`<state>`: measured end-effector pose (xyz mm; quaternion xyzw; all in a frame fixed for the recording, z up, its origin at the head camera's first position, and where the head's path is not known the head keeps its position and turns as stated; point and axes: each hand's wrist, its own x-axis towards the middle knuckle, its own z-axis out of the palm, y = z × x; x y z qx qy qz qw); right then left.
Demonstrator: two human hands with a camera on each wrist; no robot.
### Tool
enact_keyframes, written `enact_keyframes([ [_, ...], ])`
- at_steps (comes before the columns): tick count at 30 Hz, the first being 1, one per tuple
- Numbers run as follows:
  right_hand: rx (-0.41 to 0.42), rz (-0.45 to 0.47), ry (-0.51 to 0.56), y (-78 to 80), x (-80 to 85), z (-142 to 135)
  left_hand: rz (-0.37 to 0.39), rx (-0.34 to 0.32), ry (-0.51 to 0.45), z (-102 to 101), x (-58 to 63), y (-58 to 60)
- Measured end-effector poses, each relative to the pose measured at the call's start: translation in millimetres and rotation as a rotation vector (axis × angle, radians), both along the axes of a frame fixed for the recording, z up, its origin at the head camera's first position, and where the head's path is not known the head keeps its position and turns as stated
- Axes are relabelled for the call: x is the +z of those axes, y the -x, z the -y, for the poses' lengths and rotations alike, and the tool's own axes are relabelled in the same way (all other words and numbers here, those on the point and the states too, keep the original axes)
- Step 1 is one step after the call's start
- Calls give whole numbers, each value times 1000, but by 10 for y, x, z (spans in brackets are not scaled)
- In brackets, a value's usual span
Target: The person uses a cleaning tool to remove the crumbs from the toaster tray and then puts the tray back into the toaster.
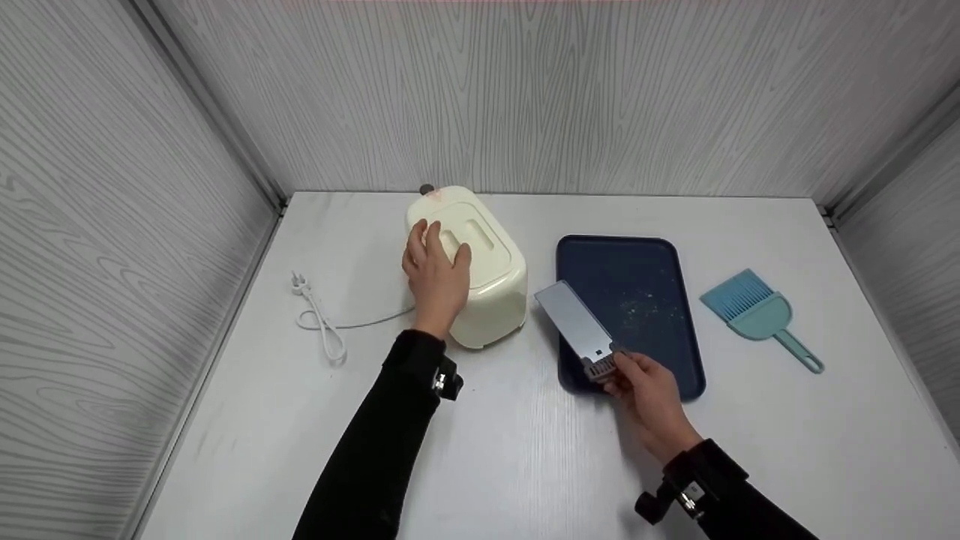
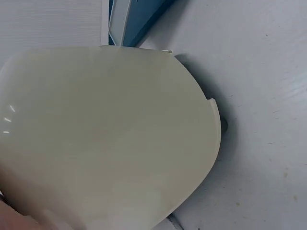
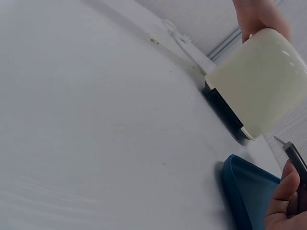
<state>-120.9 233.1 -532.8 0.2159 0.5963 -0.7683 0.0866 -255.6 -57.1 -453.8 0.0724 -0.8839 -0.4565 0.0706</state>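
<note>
A cream toaster (image 1: pixel 491 319) with a lidded top stands left of centre; its side fills much of the left wrist view. My left hand (image 1: pixel 439 285) rests on its top with fingers spread, the thumb near a long recess. In the left wrist view, only a bit of that hand (image 2: pixel 17 218) shows at the lower left corner. With thumb and fingers, my right hand (image 1: pixel 649 397) pinches the grey slotted end of a flat silver crumb tray (image 1: pixel 574 319). The crumb tray slants over the left edge of a dark blue tray (image 1: pixel 600 270), which has crumbs (image 1: pixel 641 306) on it.
A white power cord with a plug (image 1: pixel 319 311) lies left of the toaster. Right of the blue tray lies a teal brush and dustpan set (image 1: pixel 761 319). Grey wood-grain walls (image 1: pixel 555 97) enclose the white table (image 1: pixel 510 465) at the back and sides.
</note>
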Motion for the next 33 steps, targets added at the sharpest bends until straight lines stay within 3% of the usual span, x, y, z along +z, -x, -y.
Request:
enact_keyframes([
  [5, 13, 10, -12, -21, 13, 18, -8, 27, -87, -13, -24, 17],
  [8, 15, 11, -9, -37, -2, 49, 0, 32, -195, -1, -25, 21],
  [14, 19, 22, 12, -107, -62, 95, 139, 57, -408, 32, -7, 8],
  [19, 15, 31, 21, -160, -99, 102, 217, 69, -410, 29, 2, 7],
  [33, 26, 93, 46, -303, -104, 120, 208, 75, -374, -15, 8, 18],
])
